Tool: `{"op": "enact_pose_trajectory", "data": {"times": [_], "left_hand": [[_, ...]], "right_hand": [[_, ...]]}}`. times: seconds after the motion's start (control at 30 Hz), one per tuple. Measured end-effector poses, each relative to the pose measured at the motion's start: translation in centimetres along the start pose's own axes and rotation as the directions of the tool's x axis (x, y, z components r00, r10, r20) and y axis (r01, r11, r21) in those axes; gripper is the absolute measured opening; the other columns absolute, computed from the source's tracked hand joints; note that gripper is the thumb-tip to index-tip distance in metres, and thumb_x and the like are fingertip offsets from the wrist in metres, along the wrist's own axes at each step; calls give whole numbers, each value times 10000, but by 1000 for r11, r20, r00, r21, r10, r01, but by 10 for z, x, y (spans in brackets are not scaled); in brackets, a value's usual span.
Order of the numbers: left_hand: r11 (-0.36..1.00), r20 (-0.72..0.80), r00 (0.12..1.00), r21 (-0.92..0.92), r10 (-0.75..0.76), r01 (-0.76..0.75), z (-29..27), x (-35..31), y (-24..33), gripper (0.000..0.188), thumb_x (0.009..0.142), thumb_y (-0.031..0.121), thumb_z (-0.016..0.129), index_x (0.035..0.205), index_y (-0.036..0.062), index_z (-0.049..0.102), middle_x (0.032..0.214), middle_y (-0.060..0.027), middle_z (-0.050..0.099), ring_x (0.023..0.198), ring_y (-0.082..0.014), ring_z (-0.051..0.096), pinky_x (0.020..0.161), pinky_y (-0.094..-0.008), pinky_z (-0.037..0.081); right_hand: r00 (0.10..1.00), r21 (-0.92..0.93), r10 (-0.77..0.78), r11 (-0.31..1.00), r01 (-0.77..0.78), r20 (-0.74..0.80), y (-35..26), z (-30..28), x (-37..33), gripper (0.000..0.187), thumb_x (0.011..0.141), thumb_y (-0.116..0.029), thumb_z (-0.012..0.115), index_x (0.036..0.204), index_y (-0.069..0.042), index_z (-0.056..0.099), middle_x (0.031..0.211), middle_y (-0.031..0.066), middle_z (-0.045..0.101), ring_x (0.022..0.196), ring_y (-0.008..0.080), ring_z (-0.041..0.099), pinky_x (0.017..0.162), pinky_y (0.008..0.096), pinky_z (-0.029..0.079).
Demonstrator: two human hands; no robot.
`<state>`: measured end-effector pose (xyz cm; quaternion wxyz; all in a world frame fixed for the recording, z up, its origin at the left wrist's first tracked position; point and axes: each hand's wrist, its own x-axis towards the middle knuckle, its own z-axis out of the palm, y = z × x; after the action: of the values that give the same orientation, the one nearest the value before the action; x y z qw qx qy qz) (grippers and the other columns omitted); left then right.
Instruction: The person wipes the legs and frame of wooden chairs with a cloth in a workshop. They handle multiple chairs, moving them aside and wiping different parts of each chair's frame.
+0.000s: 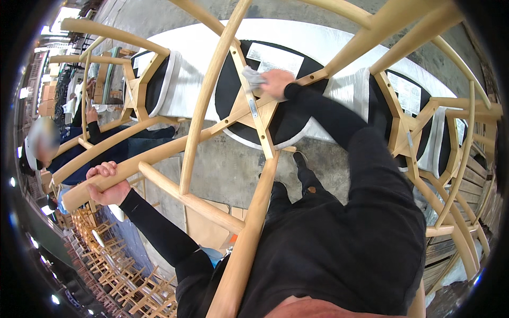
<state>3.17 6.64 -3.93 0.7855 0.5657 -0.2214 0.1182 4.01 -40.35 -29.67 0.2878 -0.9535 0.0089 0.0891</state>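
An upturned wooden stool (pixel 191 143) stands before me with its legs pointing up and a round black seat underside (pixel 228 79) below. My left hand (pixel 108 184) is wrapped round the end of one of its legs. My right hand (pixel 275 84) presses a grey cloth (pixel 254 78) against the crossed wooden braces over the seat. A metal plate (pixel 253 108) is fixed on the brace near the crossing, and a white printed label (pixel 275 59) lies on the black underside beyond the cloth.
More upturned stools stand on either side, one at the right (pixel 405 130) and one at the left (pixel 139 87). They rest on a long surface under white wrapping (pixel 183 79). A co-worker in a cap (pixel 40 140) is at the left. Many wooden frames (pixel 122 254) stand at lower left.
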Motion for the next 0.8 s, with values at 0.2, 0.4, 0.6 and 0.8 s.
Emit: {"op": "enact_pose_trajectory", "data": {"times": [0.2, 0.4, 0.6, 0.8], "left_hand": [[1000, 8, 1000, -6, 15, -15, -1, 3, -4, 456, 900, 472, 526, 1016, 47, 645, 724, -79, 559, 648, -201, 527, 709, -382, 457], [1000, -8, 1000, -18, 14, -14, -1, 3, -5, 452, 904, 462, 523, 1017, 40, 639, 726, -83, 559, 643, -201, 522, 703, -384, 458], [999, -18, 999, -15, 38, -39, 3, 2, -4, 457, 904, 469, 531, 1018, 36, 621, 736, -85, 560, 640, -200, 519, 691, -374, 456], [1000, -3, 1000, 22, 15, -15, 10, 3, 2, 455, 896, 479, 539, 1019, 46, 610, 736, -77, 558, 630, -187, 514, 679, -361, 452]], "right_hand": [[933, -784, 327, 614, -89, 150, 89, -83, 18, 300, 748, -274, 727, 989, -101, 763, 994, 79, 738, 897, 234, 707, 724, 417, 542], [952, -493, 208, 867, -73, 224, 32, -46, 17, 372, 810, -314, 555, 1017, -74, 750, 1080, 161, 712, 1011, 311, 683, 853, 444, 532], [947, 265, 320, 915, -304, -18, -31, 8, 74, 471, 903, -375, 455, 1038, -5, 712, 1094, 226, 682, 1057, 379, 645, 925, 459, 493], [730, 730, 597, 653, -200, -334, -42, 27, 191, 544, 861, -447, 590, 1153, 13, 589, 1077, 263, 646, 1033, 437, 619, 920, 480, 472]]}}
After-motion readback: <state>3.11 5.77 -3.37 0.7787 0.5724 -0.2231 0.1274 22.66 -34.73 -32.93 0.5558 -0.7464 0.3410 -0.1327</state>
